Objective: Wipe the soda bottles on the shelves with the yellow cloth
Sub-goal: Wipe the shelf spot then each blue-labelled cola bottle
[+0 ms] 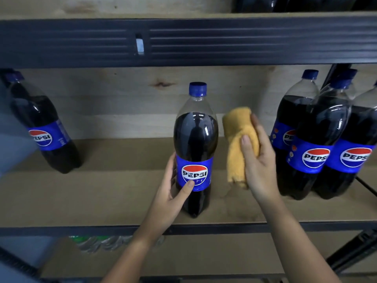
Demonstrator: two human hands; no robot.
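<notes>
A tall cola bottle [195,139] with a blue cap and blue label stands upright near the middle of the wooden shelf [114,193]. My left hand [173,193] grips its lower part, thumb across the label. My right hand [257,160] holds a bunched yellow cloth [236,144] just right of the bottle, a small gap away from it. One more cola bottle [43,127] stands at the far left. A group of three cola bottles [318,139] stands at the right.
A dark metal beam [204,41] of the upper shelf crosses overhead, with dark bottles [295,4] above it. The shelf's front rail [81,229] runs below my hands. Bottles [93,243] lie blurred on the lower shelf. A dark upright post [355,250] stands at the right.
</notes>
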